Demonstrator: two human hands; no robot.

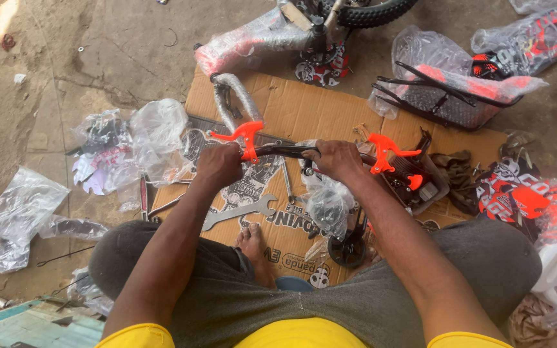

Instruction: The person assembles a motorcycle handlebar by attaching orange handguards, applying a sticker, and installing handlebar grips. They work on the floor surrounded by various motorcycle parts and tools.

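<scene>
Down on a dusty concrete floor (98, 51) we go, with a flattened sheet of cardboard (330, 109) spread out as the work surface, sunlight catching the far left corner. The person sits cross-legged, one bare foot (253, 248) tucked in below the hands.

Count it up: one black handlebar (285, 151), two orange brake levers, the left lever (243, 136) and the right lever (387, 151), one at each end of the bar. One flat steel wrench (240, 212) lies on the cardboard just below the left grip. One small black wheel (348, 248) sits under the right forearm. One black wire basket (439, 96) in plastic wrap rests well beyond the right grip, and one knobbly tyre (372, 9) shows at the top edge. Clear plastic bags (156, 135) are scattered out to the left, too crumpled to count exactly.

Now the hands. The left hand (219, 164) is a closed fist around the bar, just inside the left lever, knuckles up, forearm running straight back to the knee. The right hand (333, 160) is wrapped round the bar too, just inside the right lever, wrist slightly bent. Both grips tight on the handlebar, which hangs level between them above the cardboard.
</scene>
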